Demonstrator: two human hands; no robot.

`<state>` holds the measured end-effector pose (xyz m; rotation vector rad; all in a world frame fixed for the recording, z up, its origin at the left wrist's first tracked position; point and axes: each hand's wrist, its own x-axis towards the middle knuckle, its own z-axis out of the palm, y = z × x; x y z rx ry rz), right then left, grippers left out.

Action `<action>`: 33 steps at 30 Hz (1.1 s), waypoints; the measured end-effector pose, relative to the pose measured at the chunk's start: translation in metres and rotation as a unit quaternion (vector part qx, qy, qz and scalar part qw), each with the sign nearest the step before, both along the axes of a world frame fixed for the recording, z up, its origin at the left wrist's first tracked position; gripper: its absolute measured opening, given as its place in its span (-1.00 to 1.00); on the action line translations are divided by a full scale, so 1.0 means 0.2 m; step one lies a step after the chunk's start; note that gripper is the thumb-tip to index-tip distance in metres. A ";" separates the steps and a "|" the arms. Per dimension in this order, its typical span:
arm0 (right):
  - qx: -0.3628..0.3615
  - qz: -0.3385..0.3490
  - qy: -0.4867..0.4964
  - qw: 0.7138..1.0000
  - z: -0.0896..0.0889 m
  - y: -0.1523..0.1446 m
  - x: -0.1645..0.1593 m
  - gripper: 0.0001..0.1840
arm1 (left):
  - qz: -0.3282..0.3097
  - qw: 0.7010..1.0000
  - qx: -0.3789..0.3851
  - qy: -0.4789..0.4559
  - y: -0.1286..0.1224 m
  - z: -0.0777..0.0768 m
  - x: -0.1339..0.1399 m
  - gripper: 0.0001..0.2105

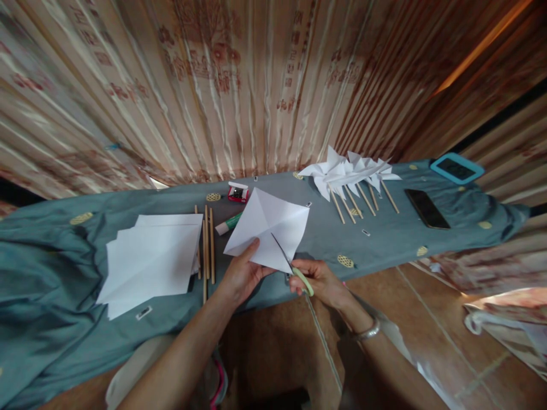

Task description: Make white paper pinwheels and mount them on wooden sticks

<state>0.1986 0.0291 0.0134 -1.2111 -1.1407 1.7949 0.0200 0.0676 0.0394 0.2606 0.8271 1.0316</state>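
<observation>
A white square sheet of paper with diagonal creases is pinched in my left hand, thumb on top and fingers beneath. My right hand grips a pair of scissors by the pale green handles. Their dark blade lies over the sheet, running from its near right corner toward the middle. Whether a cut is open there I cannot tell. Just left of the sheet lies a green and white glue stick, partly covered by it. Behind it stands a small open red box with dark contents.
Stacked white paper lies at left beside several wooden sticks. White paper pinwheels on sticks lie at back right, near a black phone and a blue-framed device. A teal cloth covers the narrow table before a curtain.
</observation>
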 end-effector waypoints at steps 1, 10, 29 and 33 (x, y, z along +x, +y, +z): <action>0.003 0.003 -0.001 1.000 0.00 0.00 0.00 -0.55 | 0.000 1.000 0.001 -0.002 0.00 0.00 0.00 -0.83; 0.015 0.067 0.002 0.998 0.03 0.00 0.04 -0.49 | 0.033 0.999 -0.006 0.001 0.04 0.01 -0.04 -0.85; 0.182 -0.212 -0.076 0.957 0.08 0.02 0.17 -0.46 | -0.076 0.977 0.065 0.189 0.00 -0.06 -0.02 -0.76; 0.161 -0.247 -0.103 0.950 0.06 0.05 0.14 -0.52 | -0.098 0.979 0.067 0.167 0.01 -0.04 -0.03 -0.64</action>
